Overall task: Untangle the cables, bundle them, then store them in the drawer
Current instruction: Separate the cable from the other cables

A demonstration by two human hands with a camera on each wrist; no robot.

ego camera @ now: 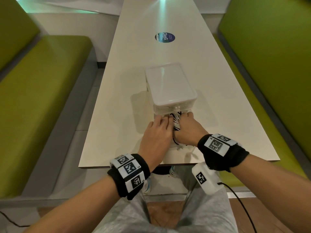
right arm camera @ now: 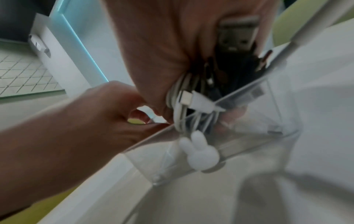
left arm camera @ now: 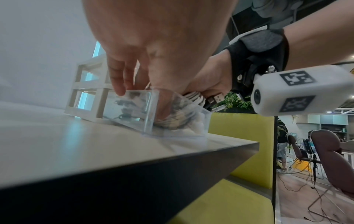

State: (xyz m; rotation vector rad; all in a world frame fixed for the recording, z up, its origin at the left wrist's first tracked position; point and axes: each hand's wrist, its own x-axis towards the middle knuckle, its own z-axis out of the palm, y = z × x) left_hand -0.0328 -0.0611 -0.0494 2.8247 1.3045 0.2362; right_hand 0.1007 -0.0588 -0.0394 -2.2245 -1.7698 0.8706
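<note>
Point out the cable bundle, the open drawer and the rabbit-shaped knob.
cable bundle [right arm camera: 180, 97]: right wrist view, white coils.
open drawer [left arm camera: 130, 109]: left wrist view, clear side wall.
rabbit-shaped knob [right arm camera: 200, 153]: right wrist view, its body.

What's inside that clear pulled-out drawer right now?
The drawer holds coiled white and black cables, which the right hand grips and pushes in. The left hand touches the drawer's rim. Both hands cover its floor, so anything beneath the bundle is hidden.
</note>
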